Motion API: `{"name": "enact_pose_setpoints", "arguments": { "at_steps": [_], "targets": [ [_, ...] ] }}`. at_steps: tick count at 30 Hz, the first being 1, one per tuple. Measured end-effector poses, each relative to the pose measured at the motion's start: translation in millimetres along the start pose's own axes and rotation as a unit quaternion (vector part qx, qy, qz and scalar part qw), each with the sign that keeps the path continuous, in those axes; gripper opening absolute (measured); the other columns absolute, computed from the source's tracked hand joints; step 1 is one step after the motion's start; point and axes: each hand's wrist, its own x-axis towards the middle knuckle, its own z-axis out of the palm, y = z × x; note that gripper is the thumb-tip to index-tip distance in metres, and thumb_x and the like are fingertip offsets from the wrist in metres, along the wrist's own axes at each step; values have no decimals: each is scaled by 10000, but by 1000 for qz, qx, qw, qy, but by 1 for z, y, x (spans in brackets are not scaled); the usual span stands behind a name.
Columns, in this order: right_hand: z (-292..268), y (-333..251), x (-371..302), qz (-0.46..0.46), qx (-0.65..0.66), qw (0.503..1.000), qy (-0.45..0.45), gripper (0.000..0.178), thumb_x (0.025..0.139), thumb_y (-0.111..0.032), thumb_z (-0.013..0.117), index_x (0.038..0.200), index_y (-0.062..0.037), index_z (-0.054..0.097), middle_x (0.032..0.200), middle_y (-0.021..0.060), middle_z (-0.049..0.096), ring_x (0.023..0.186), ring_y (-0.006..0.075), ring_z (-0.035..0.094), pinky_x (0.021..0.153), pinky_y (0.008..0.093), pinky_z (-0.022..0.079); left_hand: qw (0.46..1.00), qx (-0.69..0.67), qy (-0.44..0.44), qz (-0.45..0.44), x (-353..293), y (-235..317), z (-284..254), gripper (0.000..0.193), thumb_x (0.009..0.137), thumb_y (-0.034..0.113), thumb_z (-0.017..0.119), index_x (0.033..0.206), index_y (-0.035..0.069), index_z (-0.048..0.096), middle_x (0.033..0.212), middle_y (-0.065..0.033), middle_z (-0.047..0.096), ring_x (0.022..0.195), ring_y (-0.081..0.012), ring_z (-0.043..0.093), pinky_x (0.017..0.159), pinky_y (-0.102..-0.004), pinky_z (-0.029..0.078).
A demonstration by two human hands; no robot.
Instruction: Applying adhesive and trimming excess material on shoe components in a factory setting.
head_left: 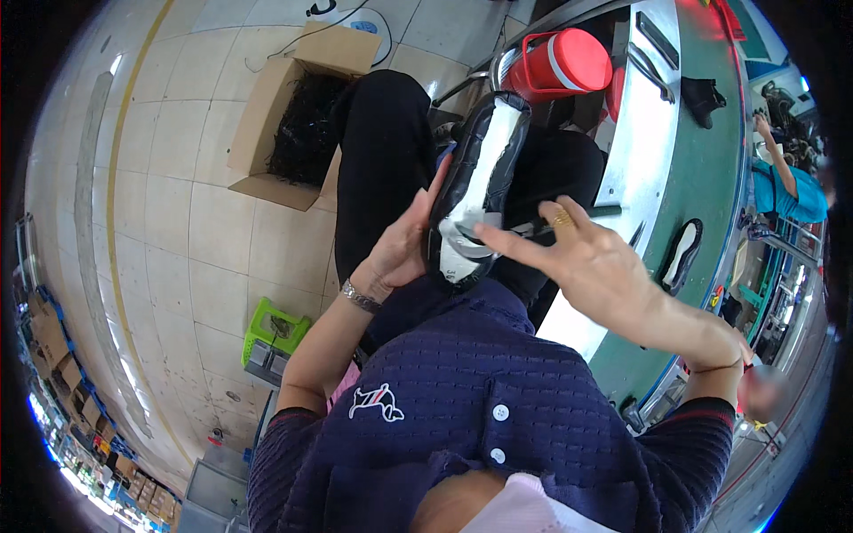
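Note:
A black shoe, its white underside turned up, lies lengthwise over my lap. My left hand is closed round its left side near the close end. Above that end is my right hand, gripping a dark-handled tool with the index finger stretched along it. The tool's pale metal end is smeared by motion against the white underside, so its exact kind cannot be told. Part of the handle sticks out to the right of the hand.
An open cardboard box of black scraps stands on the tiled floor. A red jug is ahead. On the right, a green conveyor belt carries another shoe and a dark boot. A green basket sits at left; a person works beyond the belt.

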Motion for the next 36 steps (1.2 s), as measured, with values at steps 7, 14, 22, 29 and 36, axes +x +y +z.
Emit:
{"name": "enact_pose_setpoints", "arguments": {
  "at_steps": [7, 14, 22, 29, 36],
  "targets": [
    [5, -7, 2, -8, -72, 997, 39, 760, 801, -30, 550, 1439, -412, 395, 863, 155, 581, 750, 241, 651, 502, 323, 535, 984, 138, 107, 21, 9, 0, 37, 783, 970, 455, 513, 1555, 178, 73, 1580, -82, 179, 1432, -215, 235, 1151, -360, 231],
    [-33, -11, 12, -15, 107, 991, 75, 658, 923, -167, 584, 1502, -285, 296, 659, 67, 617, 517, 208, 629, 422, 362, 500, 969, 209, 119, 55, 7, -8, 26, 903, 895, 126, 675, 1556, 194, 63, 1519, -110, 288, 1349, -205, 371, 1093, -345, 345],
    [-6, -14, 17, -13, 95, 992, 86, 715, 903, -136, 586, 1522, -254, 248, 619, 75, 576, 448, 209, 575, 387, 326, 444, 981, 181, 67, -8, 1, 0, 19, 1262, 658, -48, 814, 1554, 225, -31, 1509, -76, 294, 1327, -177, 381, 1081, -344, 354],
    [2, -30, 11, -49, 27, 998, -8, 789, 839, -44, 526, 1531, -247, 204, 625, 118, 572, 470, 187, 601, 382, 296, 479, 978, 208, 18, 29, 1, -5, 4, 1314, 615, 58, 864, 1552, 169, -50, 1595, -79, 92, 1429, -158, 194, 1153, -334, 227],
    [21, -27, 8, -18, 20, 999, -44, 815, 827, -81, 570, 1534, -268, 210, 595, 93, 540, 460, 196, 578, 379, 323, 459, 953, 300, -4, 50, 9, -10, -1, 1359, 621, 29, 868, 1538, 175, -125, 1600, -65, 17, 1435, -173, 160, 1156, -341, 201]
  ]
}}
